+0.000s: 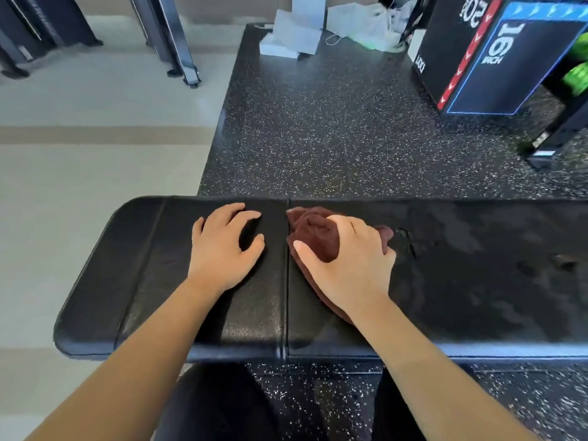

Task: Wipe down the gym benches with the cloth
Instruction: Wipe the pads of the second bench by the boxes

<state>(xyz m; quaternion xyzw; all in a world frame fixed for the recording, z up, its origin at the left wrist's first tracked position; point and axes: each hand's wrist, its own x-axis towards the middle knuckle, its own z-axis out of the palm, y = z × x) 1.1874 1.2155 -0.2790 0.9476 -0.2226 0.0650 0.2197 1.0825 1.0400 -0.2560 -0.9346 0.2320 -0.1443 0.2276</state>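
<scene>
The cloth (313,235), dark red-brown and bunched into soft folds, lies on the black padded surface (477,297), just right of the seam (288,297) between its 2 pads. It looks light and limp, likely terry, so it would crumple rather than slide flat. Gathering it into a wad under the palm seems the sound hold, with downward pressure doing the work.

The right hand (353,265) covers it, fingers curled over the far folds and thumb along the near left edge. The left hand (222,249) rests on the left pad (143,265) beside the seam, fingers spread and slightly bent, holding nothing.

The vinyl looks smooth, with patchy dull marks right of the cloth, perhaps a damp film. Beyond lie the speckled rubber floor (334,128) and a black box (496,74) marked 16 INCH.
</scene>
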